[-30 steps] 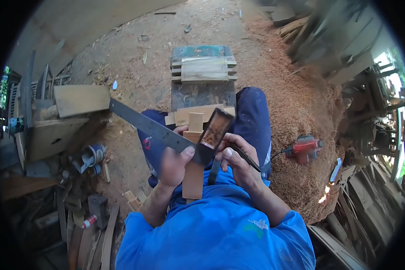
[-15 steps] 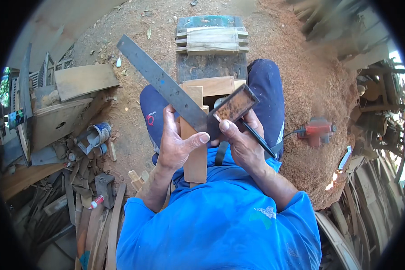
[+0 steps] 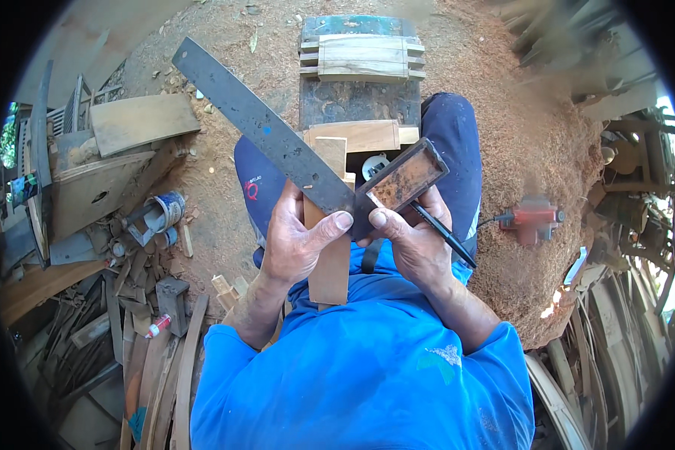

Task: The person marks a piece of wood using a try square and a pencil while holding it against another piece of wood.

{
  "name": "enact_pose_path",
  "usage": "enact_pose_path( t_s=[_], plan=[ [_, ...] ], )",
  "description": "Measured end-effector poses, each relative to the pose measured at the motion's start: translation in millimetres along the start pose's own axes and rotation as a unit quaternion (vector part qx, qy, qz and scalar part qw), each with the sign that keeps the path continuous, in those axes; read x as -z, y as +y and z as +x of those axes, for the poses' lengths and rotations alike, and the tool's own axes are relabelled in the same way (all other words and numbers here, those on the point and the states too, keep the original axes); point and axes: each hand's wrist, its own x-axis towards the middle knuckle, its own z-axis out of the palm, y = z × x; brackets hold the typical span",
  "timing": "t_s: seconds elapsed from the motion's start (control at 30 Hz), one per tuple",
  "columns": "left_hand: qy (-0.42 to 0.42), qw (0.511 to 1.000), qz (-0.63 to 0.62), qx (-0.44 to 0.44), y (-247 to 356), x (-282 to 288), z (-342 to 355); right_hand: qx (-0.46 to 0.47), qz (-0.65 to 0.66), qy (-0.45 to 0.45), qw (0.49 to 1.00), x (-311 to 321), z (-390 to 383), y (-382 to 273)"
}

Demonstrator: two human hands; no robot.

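Note:
A carpenter's square is held up over my lap, its dark metal blade [image 3: 259, 127] slanting to the far left and its framed stock [image 3: 409, 176] to the far right. My left hand [image 3: 296, 240] grips the blade near the corner, thumb on top. My right hand [image 3: 416, 240] is closed around the stock, with a dark pen [image 3: 446, 236] also between its fingers. Beneath the square, a narrow wooden piece [image 3: 328, 277] runs lengthwise across my lap, partly hidden by the blade and left hand. A wooden crosspiece [image 3: 364, 136] lies just beyond it.
Ahead stands a low, worn bench [image 3: 360, 103] with a tenoned wooden part [image 3: 364, 58] on it. A red power tool [image 3: 531, 219] sits on sawdust at right. Boards [image 3: 146, 124], a white bucket [image 3: 166, 211] and wood scraps crowd the left; long boards [image 3: 607, 345] lean at right.
The square tilts slightly, its blade tip shifting to the far left and its stock a little right. Both hands keep their hold. The view has shifted slightly.

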Motion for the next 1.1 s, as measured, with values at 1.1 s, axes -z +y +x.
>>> enact_pose_path(
  t_s=[1.1],
  plan=[
    [-0.011,0.998,0.050,-0.035,3.0,-7.2,-9.4,0.028,0.025,-0.025,0.999,1.7,-7.1,-1.2]
  ],
)
